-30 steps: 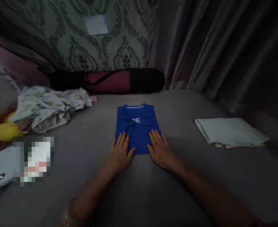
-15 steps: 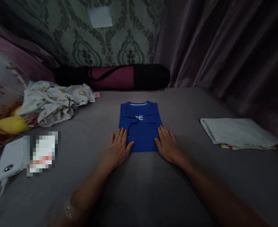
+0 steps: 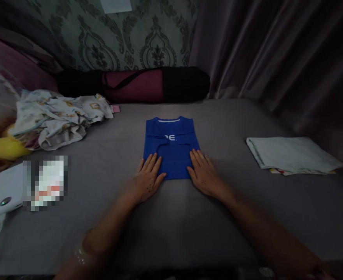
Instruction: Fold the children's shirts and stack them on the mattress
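A blue shirt [image 3: 171,146] with white lettering lies folded into a rectangle in the middle of the grey bed sheet [image 3: 189,217]. My left hand [image 3: 146,179] lies flat, fingers stretched, on the shirt's near left corner. My right hand [image 3: 203,175] lies flat the same way on its near right corner. Both hands rest on the cloth without gripping anything.
A crumpled patterned garment [image 3: 57,116] lies at the left. A folded white cloth [image 3: 291,155] sits at the right over a printed one. A maroon and black roll bag [image 3: 136,83] lies against the wall. A white device [image 3: 6,190] sits near left. Curtains hang on the right.
The view has tilted slightly, so everything sits a little higher in the picture. Both hands stay flat at the shirt's near corners, with the left fingers now a bit further onto the cloth.
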`<state>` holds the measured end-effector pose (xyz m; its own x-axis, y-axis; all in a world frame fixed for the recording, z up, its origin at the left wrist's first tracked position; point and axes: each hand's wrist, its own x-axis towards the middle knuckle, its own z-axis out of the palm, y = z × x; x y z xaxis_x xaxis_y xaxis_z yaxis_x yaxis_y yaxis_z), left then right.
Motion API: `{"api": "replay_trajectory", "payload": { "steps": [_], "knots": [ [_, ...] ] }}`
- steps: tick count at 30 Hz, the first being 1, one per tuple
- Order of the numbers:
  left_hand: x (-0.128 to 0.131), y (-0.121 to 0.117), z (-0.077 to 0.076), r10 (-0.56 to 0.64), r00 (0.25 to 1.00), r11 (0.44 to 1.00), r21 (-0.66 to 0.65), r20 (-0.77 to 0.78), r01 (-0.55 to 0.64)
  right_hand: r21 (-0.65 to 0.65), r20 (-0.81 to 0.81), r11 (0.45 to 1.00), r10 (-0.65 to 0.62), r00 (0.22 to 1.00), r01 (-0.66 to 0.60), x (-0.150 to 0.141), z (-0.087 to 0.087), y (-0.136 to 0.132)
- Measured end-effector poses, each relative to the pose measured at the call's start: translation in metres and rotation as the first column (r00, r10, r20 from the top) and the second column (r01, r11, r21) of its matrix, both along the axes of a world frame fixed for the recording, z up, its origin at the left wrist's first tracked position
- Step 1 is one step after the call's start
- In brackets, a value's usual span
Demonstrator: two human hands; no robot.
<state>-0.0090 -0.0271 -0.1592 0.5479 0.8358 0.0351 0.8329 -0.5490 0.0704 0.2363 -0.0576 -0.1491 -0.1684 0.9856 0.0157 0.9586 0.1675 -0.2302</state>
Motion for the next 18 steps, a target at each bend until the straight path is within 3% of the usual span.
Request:
{"api": "replay_trajectory", "payload": {
  "steps": [5,8,12,18],
  "knots": [
    [0.006,-0.005,0.009,0.006,0.998,0.997,0.077,0.066,-0.011,0.058,-0.010,0.998,-0.011,1.000,0.012,-0.004,0.005,-0.002],
    [0.017,-0.013,0.015,-0.094,0.989,0.987,0.141,0.115,0.077,0.105,-0.005,0.989,0.105,0.995,-0.103,-0.012,0.013,-0.008],
    [0.025,-0.021,0.014,-0.208,0.972,0.977,0.067,0.111,0.201,0.045,-0.021,0.952,0.303,0.953,-0.302,-0.019,0.014,-0.016],
    [0.019,-0.015,0.013,-0.228,0.953,0.973,0.029,0.198,0.227,0.016,-0.035,0.948,0.320,0.947,-0.319,-0.019,0.014,-0.017]
  ]
}}
